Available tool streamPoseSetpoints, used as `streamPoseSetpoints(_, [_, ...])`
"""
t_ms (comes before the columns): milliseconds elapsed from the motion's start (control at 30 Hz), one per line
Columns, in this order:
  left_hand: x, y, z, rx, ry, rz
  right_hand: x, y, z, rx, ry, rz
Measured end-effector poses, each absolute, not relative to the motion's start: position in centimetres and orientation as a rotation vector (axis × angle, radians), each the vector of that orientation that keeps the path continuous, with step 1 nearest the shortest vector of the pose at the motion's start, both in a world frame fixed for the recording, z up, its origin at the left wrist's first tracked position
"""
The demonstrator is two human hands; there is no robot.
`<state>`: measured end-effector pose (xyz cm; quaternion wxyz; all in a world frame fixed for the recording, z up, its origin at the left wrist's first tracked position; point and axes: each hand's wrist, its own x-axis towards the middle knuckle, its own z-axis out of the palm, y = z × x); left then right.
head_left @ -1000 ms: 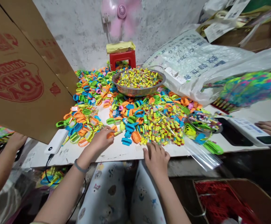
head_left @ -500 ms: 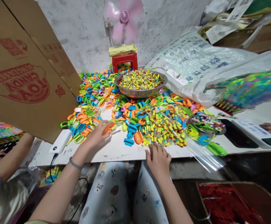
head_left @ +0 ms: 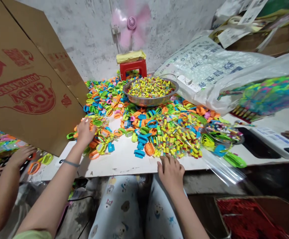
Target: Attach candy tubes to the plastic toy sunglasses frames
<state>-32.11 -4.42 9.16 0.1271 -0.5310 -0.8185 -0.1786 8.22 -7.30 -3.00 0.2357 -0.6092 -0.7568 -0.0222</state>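
My left hand (head_left: pixel 85 132) is over the left-hand heap of toy watches (head_left: pixel 102 134), its fingers loosely spread and touching the pieces; an orange one shows beside the fingertips. These toys are plastic, in orange, green and blue. My right hand (head_left: pixel 171 172) rests at the table's front edge, fingers bent and thumb apart, with nothing seen in it. Just beyond its fingertips lies a pile of small yellow-capped candy tubes (head_left: pixel 178 137) in clear wrap. An orange toy watch (head_left: pixel 149 149) and several blue ones lie left of that pile.
Behind the piles stands a metal bowl (head_left: pixel 149 100) full of candy tubes, near a red stool (head_left: pixel 133 68). A large cardboard box (head_left: pixel 35 86) flanks the left. On the right are a phone (head_left: pixel 256 142) and a small dish (head_left: pixel 239 137). Another person's hands (head_left: pixel 20 156) show at far left.
My left hand has moved left from the bare middle of the table, where it had an orange toy watch at its fingers, to the left heap. My right hand has stayed at the edge.
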Motion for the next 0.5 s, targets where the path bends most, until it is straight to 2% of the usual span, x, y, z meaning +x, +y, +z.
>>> streamPoseSetpoints(100, [-27.5,-3.1,8.0,-1.958,-2.245,-0.048,8.3,-7.2,-3.2,-1.647,-2.069,-0.086])
streamPoseSetpoints(167, [-24.8,-1.9,6.8,-2.053,-2.222,0.08,8.5,-7.1,-3.4,-1.613,-2.047,-0.088])
streamPoseSetpoints(333, [-21.8,1.4,4.8,-2.094,-2.289,0.135,9.2,-7.0,-3.4,-1.56,-1.983,-0.026])
streamPoseSetpoints(500, [-21.4,3.0,4.2,-2.149,-2.327,0.044,9.3,-6.9,-3.0,-1.539,-1.952,0.042])
